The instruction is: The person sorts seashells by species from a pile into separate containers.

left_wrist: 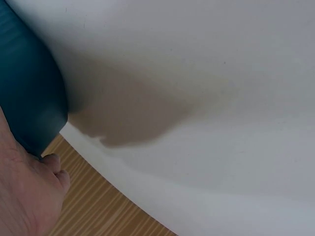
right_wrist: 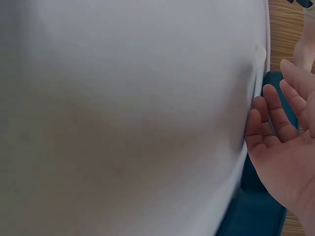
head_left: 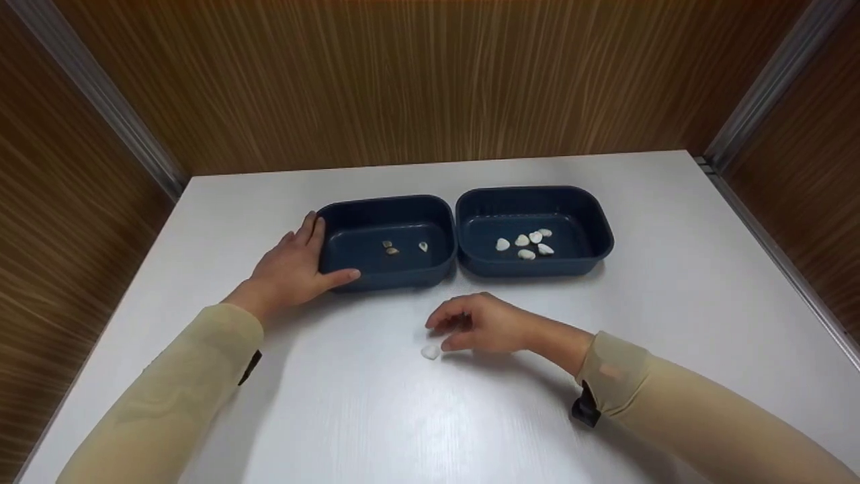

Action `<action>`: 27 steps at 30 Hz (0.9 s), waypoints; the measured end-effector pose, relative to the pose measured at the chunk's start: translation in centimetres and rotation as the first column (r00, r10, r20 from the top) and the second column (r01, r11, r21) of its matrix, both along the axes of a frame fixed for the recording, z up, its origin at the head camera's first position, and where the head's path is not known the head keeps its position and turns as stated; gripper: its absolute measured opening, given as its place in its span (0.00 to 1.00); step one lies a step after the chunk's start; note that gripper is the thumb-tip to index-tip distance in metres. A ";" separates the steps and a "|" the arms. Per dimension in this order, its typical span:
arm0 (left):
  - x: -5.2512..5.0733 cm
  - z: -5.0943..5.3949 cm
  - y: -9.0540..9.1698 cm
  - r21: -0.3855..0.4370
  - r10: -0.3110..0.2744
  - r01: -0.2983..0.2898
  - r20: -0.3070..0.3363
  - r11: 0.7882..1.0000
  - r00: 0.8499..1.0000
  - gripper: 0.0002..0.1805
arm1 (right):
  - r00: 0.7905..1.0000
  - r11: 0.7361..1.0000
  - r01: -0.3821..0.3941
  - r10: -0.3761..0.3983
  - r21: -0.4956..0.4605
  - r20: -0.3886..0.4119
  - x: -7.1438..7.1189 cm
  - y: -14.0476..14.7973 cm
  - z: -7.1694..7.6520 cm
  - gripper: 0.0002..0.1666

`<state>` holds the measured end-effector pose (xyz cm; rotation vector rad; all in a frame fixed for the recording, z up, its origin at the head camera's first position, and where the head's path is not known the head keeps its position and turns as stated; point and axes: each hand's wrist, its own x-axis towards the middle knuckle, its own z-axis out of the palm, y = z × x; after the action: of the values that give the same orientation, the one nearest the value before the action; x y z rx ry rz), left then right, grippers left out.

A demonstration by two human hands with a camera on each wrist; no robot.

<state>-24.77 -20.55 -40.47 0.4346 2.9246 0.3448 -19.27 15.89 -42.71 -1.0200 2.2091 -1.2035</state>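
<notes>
My left hand [head_left: 287, 270] rests against the left end of a dark blue bin [head_left: 396, 278]. Its fingers lie along the outer wall and its thumb reaches over the front rim. In the left wrist view that hand [left_wrist: 32, 191] touches the bin's blue wall [left_wrist: 29, 78]. Just above the white table, my right hand [head_left: 489, 324] hovers with loosely bent fingers, holding nothing. A white shell [head_left: 430, 352] lies on the table by its thumb tip. The right wrist view shows the right palm [right_wrist: 285, 167] with the fingers apart.
Brown shells [head_left: 392, 251] and a paler one [head_left: 422, 247] lie in the left bin. Beside it, a second blue bin [head_left: 537, 267] contains several white shells [head_left: 522, 240]. Wood-grain panels [head_left: 430, 81] stand behind and at both sides of the table [head_left: 376, 417].
</notes>
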 end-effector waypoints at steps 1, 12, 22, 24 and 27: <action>0.0 0.0 0.0 -0.001 -0.002 0.002 -0.003 1.000 1.000 0.73 | 1.000 1.000 -0.005 0.005 0.000 0.007 0.0 -0.1 -0.1 0.19; 0.2 0.3 0.1 0.001 0.001 -0.001 -0.003 1.000 1.000 0.72 | 0.992 0.993 -0.110 0.111 0.033 -0.053 -0.3 -0.3 -0.8 0.22; 0.0 0.1 0.2 -0.003 0.007 -0.007 0.010 1.000 1.000 0.73 | 0.978 0.984 -0.152 0.163 0.088 -0.129 -0.2 -0.3 -0.8 0.22; 0.1 0.1 0.1 -0.004 0.006 -0.006 0.005 1.000 1.000 0.73 | 0.977 0.982 -0.152 0.166 0.107 -0.136 -0.2 -0.4 -0.8 0.22; 0.1 0.2 0.2 -0.004 0.008 -0.008 0.005 1.000 1.000 0.73 | 0.975 0.981 -0.150 0.167 0.123 -0.143 -0.1 -0.4 -0.7 0.22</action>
<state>-24.66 -20.39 -40.30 0.4207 2.9224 0.3407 -19.32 15.51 -43.46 -1.2531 2.2310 -0.9498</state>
